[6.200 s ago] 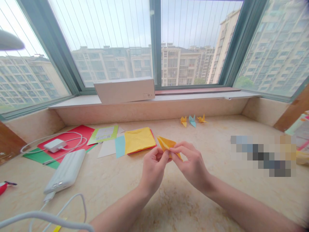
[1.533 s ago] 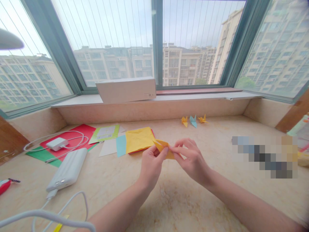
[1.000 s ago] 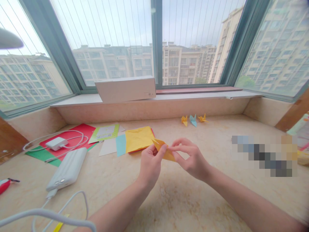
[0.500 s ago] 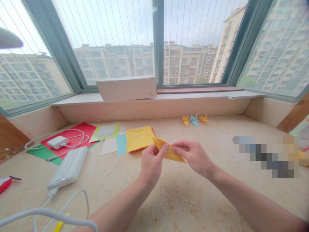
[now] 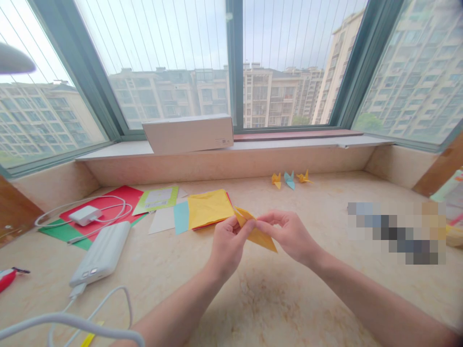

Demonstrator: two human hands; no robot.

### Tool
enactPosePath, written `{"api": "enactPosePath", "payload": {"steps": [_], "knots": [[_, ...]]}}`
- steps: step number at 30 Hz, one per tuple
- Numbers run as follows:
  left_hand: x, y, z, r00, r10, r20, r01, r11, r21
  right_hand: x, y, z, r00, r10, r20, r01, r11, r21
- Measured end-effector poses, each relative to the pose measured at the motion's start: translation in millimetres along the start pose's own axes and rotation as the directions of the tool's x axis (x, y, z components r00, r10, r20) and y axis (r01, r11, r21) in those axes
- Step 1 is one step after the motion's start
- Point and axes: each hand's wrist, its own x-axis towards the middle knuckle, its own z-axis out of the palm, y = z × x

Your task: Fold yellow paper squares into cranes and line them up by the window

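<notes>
A folded piece of yellow origami paper point(image 5: 263, 239) is held up over the stone counter between both hands. My left hand point(image 5: 230, 241) pinches its left part between thumb and fingers, and a pointed flap stands up above that thumb. From the other side, my right hand point(image 5: 287, 233) is closed on its upper edge, thumb and forefinger close to the left thumb. The paper's lower point slants down to the right. Just behind my left hand lies a stack of yellow paper sheets point(image 5: 210, 208), with red showing underneath and a light blue sheet point(image 5: 181, 218) beside it.
Two yellow paper cranes point(image 5: 276, 180) point(image 5: 305, 177) and a blue paper crane point(image 5: 289, 180) stand at the back. To the left lie red paper point(image 5: 125, 195), a white charger point(image 5: 85, 215), a power bank point(image 5: 101, 255) and cables. A white box point(image 5: 188, 136) rests on the sill.
The yellow paper has turned a little, its lower point now hanging lower. My fingertips have come closer together on it. The whole view has shifted slightly.
</notes>
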Motion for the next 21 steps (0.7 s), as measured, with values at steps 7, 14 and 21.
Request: {"api": "enactPosePath", "payload": {"steps": [7,14,21], "knots": [[-5.5,-2.6,2.5,0.975,-0.045,0.217,0.045,0.999,0.002,2.0,-4.0,-2.2,0.997,-0.056,0.059,0.05,0.994,0.1],[-7.3,-0.9,2.8,0.964,-0.069,0.258,0.061,0.997,0.039,-4.9,2.0,5.1,0.993,-0.066,-0.094,0.058,0.995,-0.08],[-4.8,1.4,2.5,0.974,-0.05,0.222,0.049,0.999,0.011,-2.2,1.9,3.2,0.995,-0.099,0.011,0.099,0.995,-0.009]]}}
